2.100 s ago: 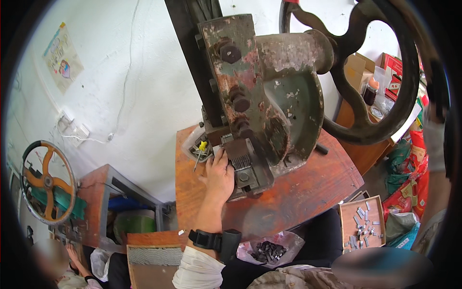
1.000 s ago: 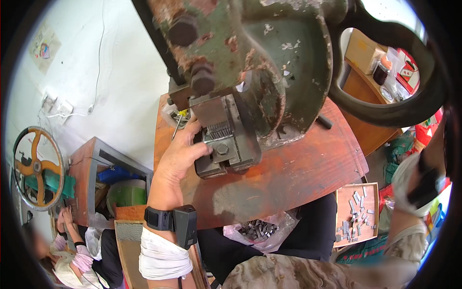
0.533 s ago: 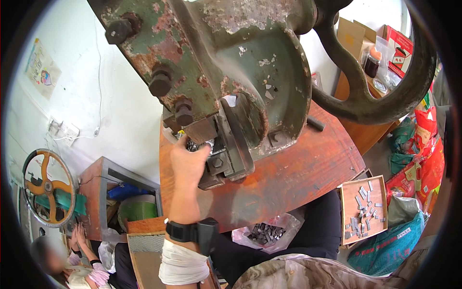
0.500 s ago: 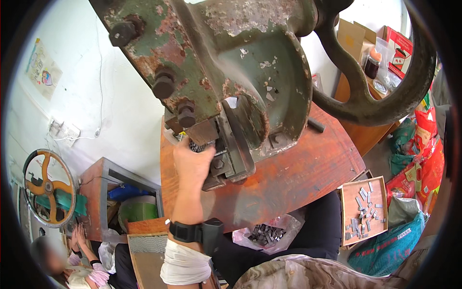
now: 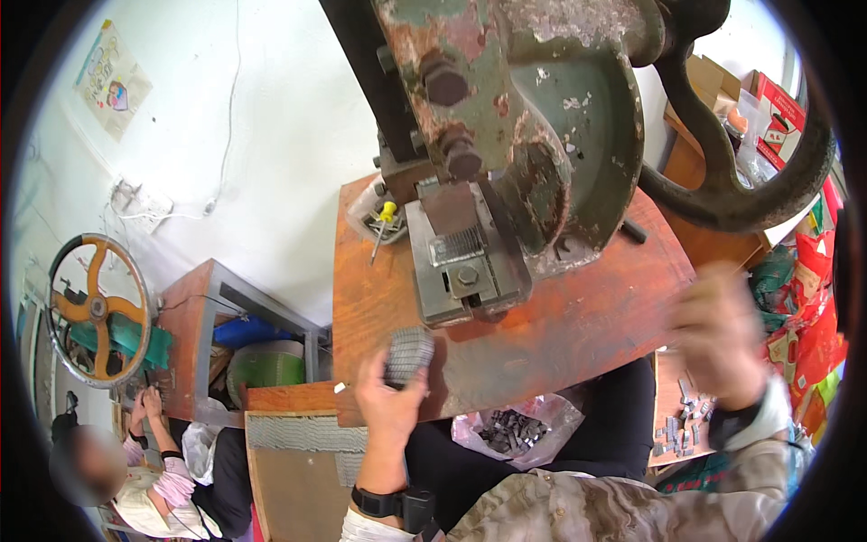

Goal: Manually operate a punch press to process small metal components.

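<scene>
The left hand (image 5: 388, 397) had left the press die (image 5: 432, 287), seemingly freeing it, and gripped ridged metal pieces (image 5: 409, 354) by the counter's (image 5: 560, 339) front-left corner; right hand (image 5: 719, 336) blurred, grip unclear.

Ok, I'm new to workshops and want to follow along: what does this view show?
A camera worn on the person's head looks down, so straight edges bend near the rim. The big machine is a worn green press with a dark handwheel, standing on a reddish-brown wooden table. Left of its base are a plastic tub and a yellow-handled screwdriver. The left hand holds a ridged grey metal block, perhaps several pieces together. The right hand is blurred near the table's right edge; I can't tell whether it holds anything.
</scene>
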A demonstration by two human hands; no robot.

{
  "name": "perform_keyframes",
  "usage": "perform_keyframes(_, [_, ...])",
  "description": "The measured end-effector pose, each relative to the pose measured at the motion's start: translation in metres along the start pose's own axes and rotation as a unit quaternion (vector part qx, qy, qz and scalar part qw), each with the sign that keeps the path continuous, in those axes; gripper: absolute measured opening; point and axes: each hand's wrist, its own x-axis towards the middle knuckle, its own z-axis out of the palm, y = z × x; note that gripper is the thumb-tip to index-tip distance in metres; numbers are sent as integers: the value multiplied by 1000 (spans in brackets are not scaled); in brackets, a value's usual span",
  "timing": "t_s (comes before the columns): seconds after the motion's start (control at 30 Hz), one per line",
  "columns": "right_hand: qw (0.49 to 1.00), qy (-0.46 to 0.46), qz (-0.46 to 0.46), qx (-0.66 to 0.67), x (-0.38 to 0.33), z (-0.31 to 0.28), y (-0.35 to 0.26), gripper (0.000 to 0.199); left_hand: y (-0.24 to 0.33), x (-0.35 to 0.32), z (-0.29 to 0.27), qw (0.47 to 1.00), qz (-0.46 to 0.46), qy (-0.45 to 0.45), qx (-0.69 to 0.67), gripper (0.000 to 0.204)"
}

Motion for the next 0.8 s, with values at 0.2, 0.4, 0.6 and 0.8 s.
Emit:
perform_keyframes(0.2, [965, -215, 149, 24, 27, 171, -88, 73, -38, -2, 29, 987, 150, -59, 20, 50])
perform_keyframes(0.4, [949, -230, 213, -25, 39, 201, -86, 81, -38, -5, 22, 988, 137, -70, 14, 51])
perform_keyframes(0.6, [962, -190, 194, 3, 52, 213, -90, 86, -30, -8, 25, 994, 91, -66, -6, 64])
perform_keyframes(0.8, [947, -214, 239, 23, 56, 225, -83, 94, -37, -5, 23, 990, 106, -97, 6, 58])
